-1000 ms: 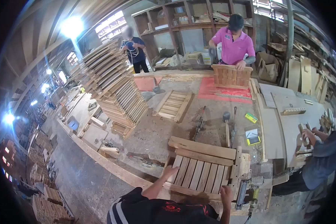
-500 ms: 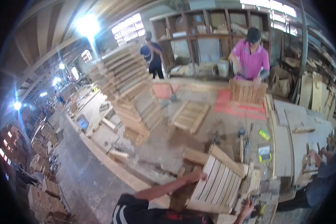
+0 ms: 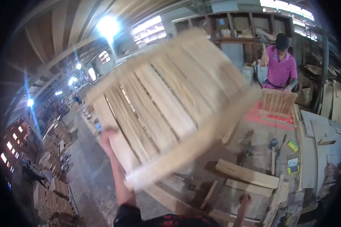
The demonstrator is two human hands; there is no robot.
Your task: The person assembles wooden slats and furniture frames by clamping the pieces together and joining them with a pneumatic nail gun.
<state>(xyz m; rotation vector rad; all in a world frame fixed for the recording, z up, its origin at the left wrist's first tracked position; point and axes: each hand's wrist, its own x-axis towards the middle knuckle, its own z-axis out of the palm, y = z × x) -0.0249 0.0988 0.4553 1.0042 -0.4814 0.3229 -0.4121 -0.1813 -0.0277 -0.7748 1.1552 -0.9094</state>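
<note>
A: What has moved in the head view since the earlier frame?
B: The pale wooden slatted panel (image 3: 149,106). It was low at the near edge of the brown-grey workbench (image 3: 259,151); now it is lifted and tilted, up and left, with the left hand (image 3: 109,133).
A: How does that hand hold it?
B: It clasps the panel's left side; blur hides the exact finger placement.
A: And the right hand (image 3: 245,200)?
B: Apart from the panel, over the bench near its near edge, fingers curled. I cannot tell whether it touches anything. Just beyond it lies a thick, pale wooden rail (image 3: 246,173).
A: What else is on the bench?
B: A small yellow-green box (image 3: 293,145) near the right edge, with a dark-headed mallet (image 3: 272,143) to its left. At the far edge, a co-worker in a pink shirt (image 3: 281,70) steadies a smaller brown slatted panel (image 3: 279,101) by its top.
</note>
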